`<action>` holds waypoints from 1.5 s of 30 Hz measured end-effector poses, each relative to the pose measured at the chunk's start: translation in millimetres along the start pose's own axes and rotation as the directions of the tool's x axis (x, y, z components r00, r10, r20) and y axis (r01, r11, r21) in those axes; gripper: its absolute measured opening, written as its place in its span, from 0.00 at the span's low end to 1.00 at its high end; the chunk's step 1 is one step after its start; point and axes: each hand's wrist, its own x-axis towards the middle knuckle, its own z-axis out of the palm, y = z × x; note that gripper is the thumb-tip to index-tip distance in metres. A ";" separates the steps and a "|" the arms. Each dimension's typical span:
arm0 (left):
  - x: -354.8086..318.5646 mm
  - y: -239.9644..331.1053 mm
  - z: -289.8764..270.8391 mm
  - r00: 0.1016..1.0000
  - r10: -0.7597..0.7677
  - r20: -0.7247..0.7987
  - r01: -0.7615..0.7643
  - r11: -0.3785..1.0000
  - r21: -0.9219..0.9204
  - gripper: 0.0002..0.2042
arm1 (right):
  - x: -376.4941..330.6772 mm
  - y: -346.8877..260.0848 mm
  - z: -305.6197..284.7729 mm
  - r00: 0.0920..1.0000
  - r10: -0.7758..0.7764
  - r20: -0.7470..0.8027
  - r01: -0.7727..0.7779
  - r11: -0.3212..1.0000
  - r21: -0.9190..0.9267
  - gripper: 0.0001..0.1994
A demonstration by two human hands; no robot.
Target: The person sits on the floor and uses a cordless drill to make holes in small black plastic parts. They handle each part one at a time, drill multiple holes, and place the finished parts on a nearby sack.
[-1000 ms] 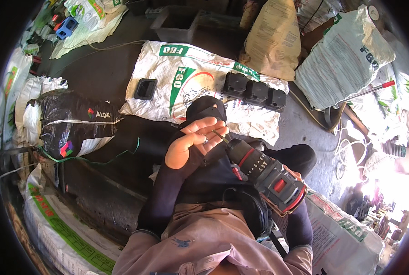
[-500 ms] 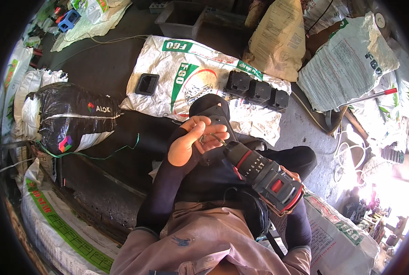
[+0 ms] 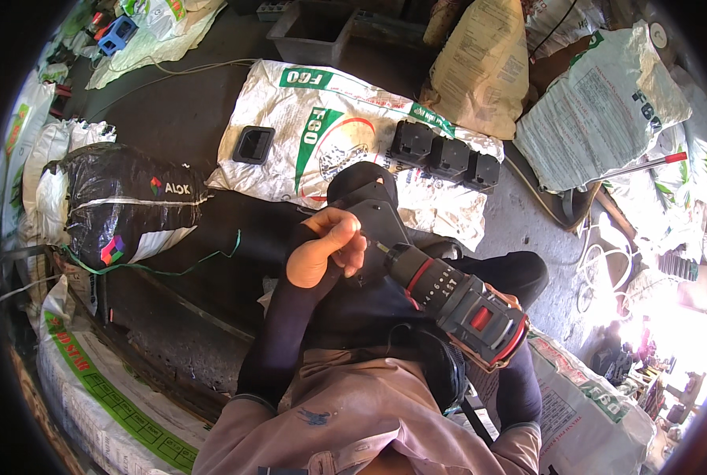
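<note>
Black drill (image 3: 458, 303) in right hand (image 3: 504, 297)

A workshop is being indicated by a power drill (image 3: 470, 310), black plastic parts (image 3: 449, 157) on a flattened sack (image 3: 282, 111), and bulging sacks (image 3: 484, 71) around the bare floor (image 3: 520, 229).

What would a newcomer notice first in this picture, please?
First, probably, the dark drill with red trim, held in the right hand, right of centre, pointing toward the curled left hand. Next, the row of three black box-shaped parts on the flat white sack above. The bright glare at the right edge also draws the eye.
</note>
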 end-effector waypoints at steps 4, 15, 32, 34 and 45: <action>-0.1 -0.3 -1.9 1.000 -0.023 0.020 0.022 0.998 0.059 0.12 | 3.9 -3.1 -0.3 0.998 -0.061 0.026 0.062 0.998 -0.019 0.27; -1.6 1.9 -11.5 0.988 -0.088 0.129 0.077 0.994 0.083 0.16 | 12.1 -13.1 -2.8 0.996 -0.038 0.084 0.038 0.999 0.003 0.31; -3.5 -4.4 3.7 1.000 0.001 -0.015 -0.003 0.995 -0.095 0.20 | 21.4 0.9 9.6 0.986 -0.165 0.027 0.166 0.985 -0.044 0.34; -5.5 -3.1 0.8 0.995 0.059 -0.075 -0.056 0.998 0.037 0.24 | 25.2 -4.0 6.4 0.999 -0.018 0.050 0.020 0.999 -0.043 0.35; 2.3 -49.2 -59.3 0.951 0.122 -0.284 0.015 0.900 0.436 0.26 | 75.8 -52.4 -16.5 0.945 0.191 0.265 -0.160 0.978 -0.134 0.38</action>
